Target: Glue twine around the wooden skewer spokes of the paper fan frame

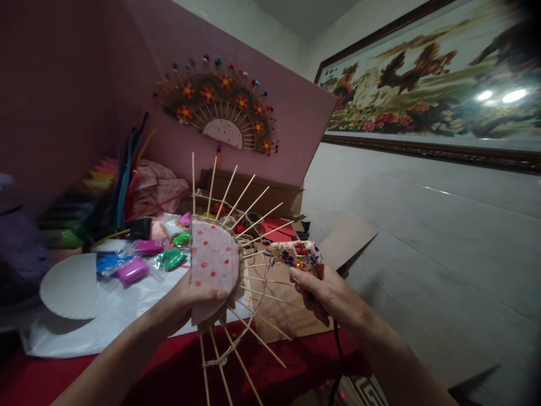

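My left hand (200, 296) grips the dotted half-disc (213, 254), my right hand (319, 290) a likely glue gun (298, 254); gluing seemingly calls for steady aim next.

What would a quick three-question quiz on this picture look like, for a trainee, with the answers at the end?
1. The right hand holds: (a) scissors; (b) a patterned tool; (c) a paintbrush.

2. True or false: the sticks all lie flat on the table, apart from the half-round spotted piece in the left hand.

3. Fill the gap: the framed picture on the wall shows running ____.

Key: 1. (b). 2. False; they fan outward from the curved edge of the spotted piece. 3. Horses.
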`<action>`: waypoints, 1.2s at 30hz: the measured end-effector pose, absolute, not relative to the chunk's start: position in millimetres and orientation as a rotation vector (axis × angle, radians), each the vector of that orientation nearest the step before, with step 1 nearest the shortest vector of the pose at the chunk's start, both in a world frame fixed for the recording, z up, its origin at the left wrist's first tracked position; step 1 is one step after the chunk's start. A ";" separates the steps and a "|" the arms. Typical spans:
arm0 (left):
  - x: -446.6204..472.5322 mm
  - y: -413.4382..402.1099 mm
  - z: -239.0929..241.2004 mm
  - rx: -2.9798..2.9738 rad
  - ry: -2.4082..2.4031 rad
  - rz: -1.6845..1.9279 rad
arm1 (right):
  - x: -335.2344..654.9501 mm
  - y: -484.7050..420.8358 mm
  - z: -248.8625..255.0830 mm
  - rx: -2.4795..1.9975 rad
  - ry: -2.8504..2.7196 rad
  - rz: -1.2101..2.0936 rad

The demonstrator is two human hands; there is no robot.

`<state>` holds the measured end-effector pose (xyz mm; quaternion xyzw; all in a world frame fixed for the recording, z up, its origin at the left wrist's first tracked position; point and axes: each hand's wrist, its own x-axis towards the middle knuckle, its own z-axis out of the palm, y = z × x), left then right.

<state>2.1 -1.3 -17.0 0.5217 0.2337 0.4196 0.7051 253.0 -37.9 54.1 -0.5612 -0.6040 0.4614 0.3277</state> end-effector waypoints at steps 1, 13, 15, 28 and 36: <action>2.0 -0.9 -17.7 1.157 0.522 0.932 | 253.0 -37.8 53.9 -1.476 -1.583 1.197; 3.6 -0.2 -17.9 1.166 0.523 0.931 | 253.9 -38.5 51.3 -1.432 -1.506 1.248; 3.1 -0.4 -17.6 1.164 0.534 0.930 | 253.8 -37.9 51.1 -1.436 -1.502 1.249; 3.0 -0.3 -17.7 1.170 0.525 0.931 | 253.6 -38.8 52.0 -1.396 -1.514 1.272; 2.9 0.1 -17.8 1.145 0.518 0.936 | 255.2 -36.3 50.0 -1.420 -1.528 1.262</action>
